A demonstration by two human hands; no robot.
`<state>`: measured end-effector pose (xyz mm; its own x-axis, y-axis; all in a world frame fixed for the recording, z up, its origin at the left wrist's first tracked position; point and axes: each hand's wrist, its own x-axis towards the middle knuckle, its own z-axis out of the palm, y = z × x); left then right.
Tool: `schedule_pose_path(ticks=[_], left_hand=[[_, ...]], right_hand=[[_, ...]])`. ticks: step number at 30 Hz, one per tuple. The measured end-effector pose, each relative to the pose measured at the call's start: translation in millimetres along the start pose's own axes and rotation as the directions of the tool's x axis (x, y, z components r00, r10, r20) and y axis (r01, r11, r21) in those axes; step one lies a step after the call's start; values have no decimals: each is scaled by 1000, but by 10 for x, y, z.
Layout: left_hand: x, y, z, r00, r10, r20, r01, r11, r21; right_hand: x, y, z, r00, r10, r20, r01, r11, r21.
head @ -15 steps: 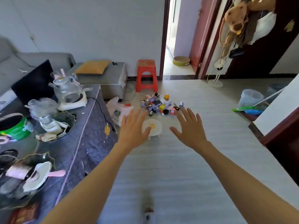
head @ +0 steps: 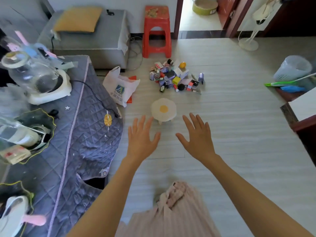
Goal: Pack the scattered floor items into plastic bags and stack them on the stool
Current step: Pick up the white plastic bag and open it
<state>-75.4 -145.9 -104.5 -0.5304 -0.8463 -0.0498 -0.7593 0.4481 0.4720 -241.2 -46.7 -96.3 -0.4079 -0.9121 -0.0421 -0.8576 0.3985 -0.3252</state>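
Note:
A heap of several small bottles, boxes and tubes (head: 174,77) lies on the pale floor in front of a red plastic stool (head: 157,29). A low white stool with a yellow centre (head: 163,109) stands just in front of the heap. White plastic bags with a blue logo (head: 119,87) lie to the left of it, with something orange under them. My left hand (head: 142,137) and my right hand (head: 196,134) hover, fingers spread and empty, just short of the white stool, one on each side.
A table under a quilted grey cloth (head: 82,134) with a glass kettle (head: 34,76) and trays fills the left. A grey ottoman with a yellow cushion (head: 80,19) is at the back. A pale bin (head: 292,69) and a cabinet corner (head: 301,113) are on the right.
The view has tipped down and come closer to the heap and the white stool. Both hands stay spread and empty, now lower in the frame, short of the white stool.

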Motion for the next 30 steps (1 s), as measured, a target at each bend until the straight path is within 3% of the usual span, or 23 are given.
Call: schedule_pose_path(ticks=[5, 12, 17, 23, 26, 30], left_hand=[[721, -15, -8, 998, -60, -9, 59, 994, -92], [2002, -163, -83, 991, -132, -1, 131, 988, -83], [2976, -285, -358, 992, -112, -62, 108, 992, -63], [4008, -777, -654, 986, -135, -94, 134, 991, -15], [4486, -1081, -774, 986, -163, -28, 162, 986, -46], [5217, -1505, -1050, 995, -100, -4, 99, 995, -24]], right_hand=[[784, 31, 51, 999, -5, 54, 4, 1000, 28], [2191, 109, -15, 996, -38, 83, 36, 999, 17], [3191, 36, -61, 989, -76, 126, 77, 997, -6], [4248, -261, 37, 980, -116, 162, 123, 992, -38], [4764, -456, 172, 984, -116, 138, 122, 992, -33], [5487, -798, 303, 991, -30, 128, 36, 999, -40]])
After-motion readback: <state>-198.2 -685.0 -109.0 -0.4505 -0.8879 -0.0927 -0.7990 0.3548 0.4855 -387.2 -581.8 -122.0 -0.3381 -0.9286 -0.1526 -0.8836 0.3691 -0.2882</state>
